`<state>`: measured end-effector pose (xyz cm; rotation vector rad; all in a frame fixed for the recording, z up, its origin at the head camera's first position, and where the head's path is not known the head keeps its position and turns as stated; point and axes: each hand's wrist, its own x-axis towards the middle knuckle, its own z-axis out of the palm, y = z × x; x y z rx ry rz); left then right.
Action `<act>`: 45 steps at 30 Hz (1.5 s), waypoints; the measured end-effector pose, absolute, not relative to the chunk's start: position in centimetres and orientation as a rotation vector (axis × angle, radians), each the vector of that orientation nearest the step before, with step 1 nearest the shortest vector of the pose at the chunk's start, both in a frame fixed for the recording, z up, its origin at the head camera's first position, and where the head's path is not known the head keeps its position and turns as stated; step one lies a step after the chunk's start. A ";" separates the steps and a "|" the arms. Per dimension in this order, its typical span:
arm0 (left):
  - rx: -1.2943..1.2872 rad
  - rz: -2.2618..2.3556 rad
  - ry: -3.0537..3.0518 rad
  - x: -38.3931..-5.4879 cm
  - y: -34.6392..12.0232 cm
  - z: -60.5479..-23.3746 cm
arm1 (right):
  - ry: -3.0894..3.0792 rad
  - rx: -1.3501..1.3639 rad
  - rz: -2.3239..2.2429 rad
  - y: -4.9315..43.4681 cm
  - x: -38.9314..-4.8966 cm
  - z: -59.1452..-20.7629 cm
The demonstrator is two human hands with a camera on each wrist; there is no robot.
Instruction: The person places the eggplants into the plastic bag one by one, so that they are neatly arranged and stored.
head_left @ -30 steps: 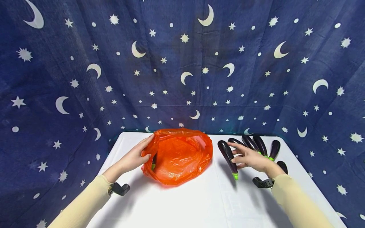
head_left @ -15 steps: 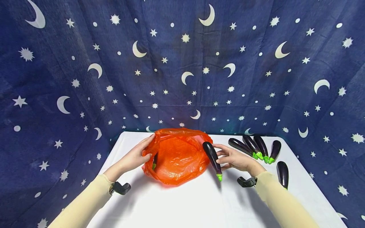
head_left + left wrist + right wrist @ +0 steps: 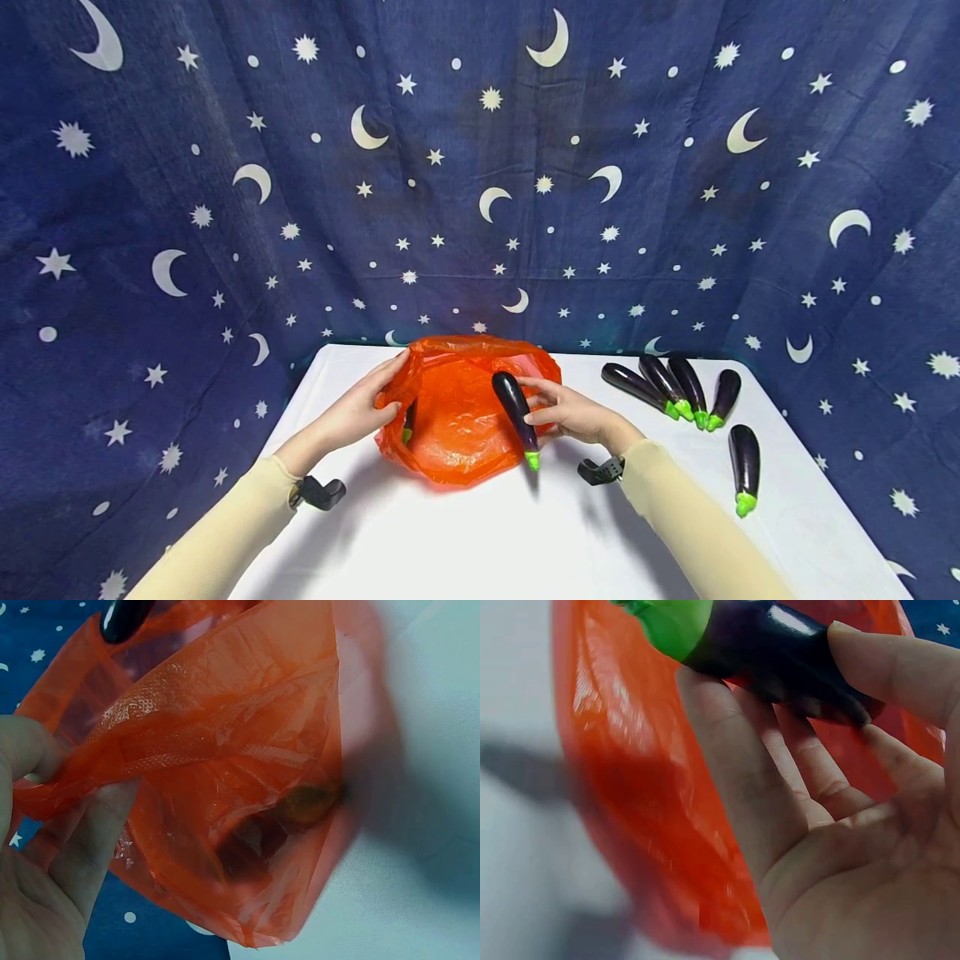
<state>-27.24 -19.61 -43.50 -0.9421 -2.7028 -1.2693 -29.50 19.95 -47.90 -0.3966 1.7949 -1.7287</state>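
My right hand [image 3: 573, 415] pinches a dark purple eggplant [image 3: 513, 408] between thumb and fingers, its green stem end pointing down toward me. In the head view this eggplant stands in front of the right side of an orange plastic bag [image 3: 465, 417]. The bag lies on its side, its mouth facing me. At the bag's left edge, my left hand [image 3: 358, 411] pinches the rim between thumb and fingers, as the left wrist view also shows. Another eggplant [image 3: 259, 836] lies inside the bag near that hand, seen dimly through the plastic.
Several eggplants [image 3: 686, 387] lie in a fan at the back right of the white table [image 3: 480, 542]. One more eggplant [image 3: 745, 467] rests closer to me on the right. A blue curtain [image 3: 450, 167] with moons and stars hangs behind.
My right hand has carried the eggplant leftward, from beside the fan of eggplants to the front of the bag. The left hand keeps its place on the bag's rim.
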 end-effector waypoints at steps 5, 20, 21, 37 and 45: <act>-0.916 -1.253 -2.713 -27.2 -19.5 -43.3 | 1.763 -0.377 -1.763 17.0 -30.7 -48.2; -0.924 -1.273 -2.705 -27.2 -19.2 -43.5 | 1.850 -0.319 -1.817 6.9 -33.1 -50.1; -0.923 -1.269 -2.710 -27.2 -19.2 -43.5 | 1.843 -0.308 -1.832 6.6 -33.2 -50.3; -0.903 -1.293 -2.711 -27.2 -19.9 -43.7 | 1.954 -0.154 -1.899 2.7 -34.4 -52.4; -0.921 -1.300 -2.693 -27.1 -20.1 -43.7 | 2.034 -0.109 -1.927 0.5 -34.1 -52.3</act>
